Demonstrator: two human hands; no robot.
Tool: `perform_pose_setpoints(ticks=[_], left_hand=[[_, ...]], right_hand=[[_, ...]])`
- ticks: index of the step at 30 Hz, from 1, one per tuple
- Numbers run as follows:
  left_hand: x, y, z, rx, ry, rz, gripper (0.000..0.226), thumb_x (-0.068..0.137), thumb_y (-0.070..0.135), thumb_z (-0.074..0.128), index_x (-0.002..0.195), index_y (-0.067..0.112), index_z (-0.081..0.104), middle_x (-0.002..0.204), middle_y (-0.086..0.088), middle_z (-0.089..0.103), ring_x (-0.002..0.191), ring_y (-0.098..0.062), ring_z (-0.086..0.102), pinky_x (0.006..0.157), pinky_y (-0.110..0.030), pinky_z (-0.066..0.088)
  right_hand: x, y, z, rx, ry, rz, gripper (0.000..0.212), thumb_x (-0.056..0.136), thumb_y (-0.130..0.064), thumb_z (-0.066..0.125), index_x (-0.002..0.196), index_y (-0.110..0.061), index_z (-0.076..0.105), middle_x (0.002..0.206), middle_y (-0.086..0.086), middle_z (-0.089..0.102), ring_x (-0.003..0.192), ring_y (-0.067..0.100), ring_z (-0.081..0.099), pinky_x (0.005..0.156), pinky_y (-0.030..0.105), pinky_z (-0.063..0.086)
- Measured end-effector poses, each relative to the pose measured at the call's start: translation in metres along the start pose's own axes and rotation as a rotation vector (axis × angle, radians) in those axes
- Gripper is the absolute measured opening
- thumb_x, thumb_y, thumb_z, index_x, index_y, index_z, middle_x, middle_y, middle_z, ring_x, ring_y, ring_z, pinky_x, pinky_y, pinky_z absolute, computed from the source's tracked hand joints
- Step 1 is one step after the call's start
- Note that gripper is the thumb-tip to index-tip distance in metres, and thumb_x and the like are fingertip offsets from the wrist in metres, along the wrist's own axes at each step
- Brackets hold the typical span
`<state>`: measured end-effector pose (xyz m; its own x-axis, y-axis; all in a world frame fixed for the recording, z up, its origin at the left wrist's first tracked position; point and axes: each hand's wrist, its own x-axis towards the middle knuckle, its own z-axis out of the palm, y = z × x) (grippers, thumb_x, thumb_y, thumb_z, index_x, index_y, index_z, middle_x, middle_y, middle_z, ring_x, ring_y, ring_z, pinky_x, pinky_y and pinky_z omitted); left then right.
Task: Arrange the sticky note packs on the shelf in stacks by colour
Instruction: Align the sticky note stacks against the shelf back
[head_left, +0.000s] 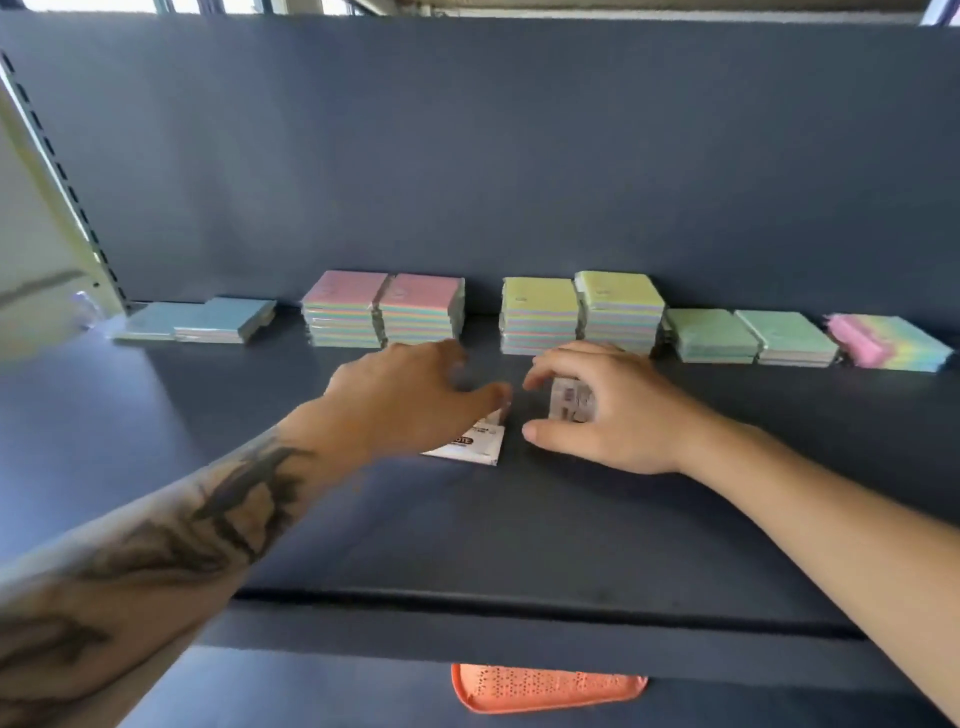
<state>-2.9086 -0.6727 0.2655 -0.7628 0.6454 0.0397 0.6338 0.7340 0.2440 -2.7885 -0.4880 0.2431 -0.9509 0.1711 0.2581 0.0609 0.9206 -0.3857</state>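
Note:
Sticky note packs stand in stacks along the back of the dark shelf (208, 415): low blue packs (218, 322), two pink-topped stacks (384, 306), two yellow-topped stacks (582, 306), green packs (748, 335) and a pink-to-blue pack (888, 343). My left hand (410, 400) reaches over a pack lying label-up (472, 441), covering its upper part; whether it grips it is unclear. My right hand (597, 410) holds another label-up pack (571, 400), fingers curled over it and thumb below. Both hands sit mid-shelf in front of the stacks.
The shelf's grey back panel (467, 156) rises behind the stacks. A perforated upright (57, 171) stands at the left. Below the shelf's front edge an orange perforated item (545, 688) shows on a lower level.

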Motion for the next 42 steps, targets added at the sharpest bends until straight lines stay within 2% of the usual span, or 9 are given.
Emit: perform_pose_setpoints(ticks=[7, 13, 17, 19, 22, 26, 32, 38, 42], left_hand=[[0.014, -0.064, -0.001, -0.383, -0.134, 0.292, 0.026, 0.092, 0.041, 0.074, 0.117, 0.042, 0.066, 0.121, 0.022, 0.067, 0.115, 0.0, 0.061, 0.1, -0.029, 0.048], [0.015, -0.088, 0.007, -0.351, -0.212, 0.433, 0.061, 0.063, 0.056, 0.076, 0.123, 0.053, 0.062, 0.125, 0.025, 0.065, 0.121, -0.005, 0.059, 0.108, -0.038, 0.043], [0.019, -0.089, 0.01, -0.437, -0.143, 0.517, 0.043, 0.08, 0.024, 0.083, 0.121, 0.032, 0.07, 0.117, 0.018, 0.071, 0.115, -0.005, 0.063, 0.104, -0.025, 0.045], [0.024, -0.09, 0.014, -0.518, -0.042, 0.528, 0.02, 0.093, 0.02, 0.075, 0.113, 0.021, 0.075, 0.11, 0.011, 0.075, 0.108, -0.009, 0.068, 0.1, -0.032, 0.049], [0.029, -0.088, 0.019, -0.617, 0.03, 0.492, 0.03, 0.097, 0.035, 0.065, 0.115, 0.013, 0.075, 0.113, -0.005, 0.076, 0.106, -0.027, 0.07, 0.099, -0.05, 0.053], [0.029, -0.082, 0.024, -0.741, 0.018, 0.49, 0.034, 0.101, 0.04, 0.062, 0.118, 0.014, 0.075, 0.112, -0.016, 0.075, 0.101, -0.046, 0.065, 0.093, -0.063, 0.051], [0.028, -0.077, 0.024, -0.914, -0.028, 0.406, 0.039, 0.096, 0.044, 0.063, 0.114, 0.012, 0.077, 0.118, -0.017, 0.074, 0.117, -0.053, 0.058, 0.102, -0.07, 0.044], [0.025, -0.075, 0.025, -0.95, -0.083, 0.371, 0.033, 0.099, 0.034, 0.062, 0.117, 0.01, 0.075, 0.12, -0.005, 0.075, 0.119, -0.025, 0.068, 0.109, -0.05, 0.049], [0.023, -0.073, 0.024, -0.974, -0.117, 0.37, 0.03, 0.098, 0.035, 0.064, 0.106, 0.009, 0.077, 0.108, -0.006, 0.078, 0.098, -0.017, 0.069, 0.091, -0.035, 0.053]], right_hand=[[0.019, -0.033, 0.024, 0.008, -0.104, -0.142, 0.057, 0.067, -0.08, 0.062, 0.109, -0.042, 0.063, 0.106, -0.024, 0.059, 0.102, -0.001, 0.054, 0.1, 0.036, 0.043], [0.021, -0.023, 0.022, -0.026, -0.085, -0.159, 0.041, 0.074, -0.057, 0.079, 0.11, -0.039, 0.069, 0.107, -0.023, 0.067, 0.102, 0.002, 0.059, 0.094, 0.03, 0.047], [0.019, -0.02, 0.027, 0.149, 0.028, -0.155, 0.021, 0.09, -0.042, 0.068, 0.11, -0.034, 0.067, 0.103, -0.02, 0.071, 0.099, 0.002, 0.067, 0.078, 0.022, 0.05], [0.019, -0.02, 0.03, 0.262, 0.097, -0.125, 0.011, 0.1, -0.033, 0.063, 0.108, -0.027, 0.067, 0.096, -0.02, 0.069, 0.086, 0.003, 0.067, 0.068, 0.014, 0.043], [0.023, -0.023, 0.032, 0.332, 0.18, -0.092, 0.012, 0.103, -0.035, 0.057, 0.11, -0.026, 0.061, 0.089, -0.023, 0.063, 0.066, 0.006, 0.062, 0.062, 0.015, 0.04], [0.024, -0.023, 0.036, 0.328, 0.203, -0.046, 0.045, 0.093, -0.031, 0.072, 0.131, -0.035, 0.048, 0.112, -0.021, 0.058, 0.088, 0.007, 0.068, 0.076, 0.035, 0.056], [0.018, -0.02, 0.036, 0.159, 0.144, -0.073, 0.1, 0.071, -0.056, 0.086, 0.152, -0.038, 0.031, 0.141, -0.02, 0.035, 0.127, 0.002, 0.045, 0.101, 0.03, 0.048], [0.018, -0.023, 0.036, 0.077, 0.214, -0.147, 0.092, 0.07, -0.052, 0.089, 0.146, -0.033, 0.041, 0.14, -0.015, 0.037, 0.134, 0.009, 0.039, 0.109, 0.037, 0.043], [0.016, -0.024, 0.033, 0.01, 0.198, -0.174, 0.08, 0.072, -0.059, 0.083, 0.14, -0.039, 0.045, 0.135, -0.017, 0.044, 0.13, 0.01, 0.044, 0.105, 0.037, 0.045]])
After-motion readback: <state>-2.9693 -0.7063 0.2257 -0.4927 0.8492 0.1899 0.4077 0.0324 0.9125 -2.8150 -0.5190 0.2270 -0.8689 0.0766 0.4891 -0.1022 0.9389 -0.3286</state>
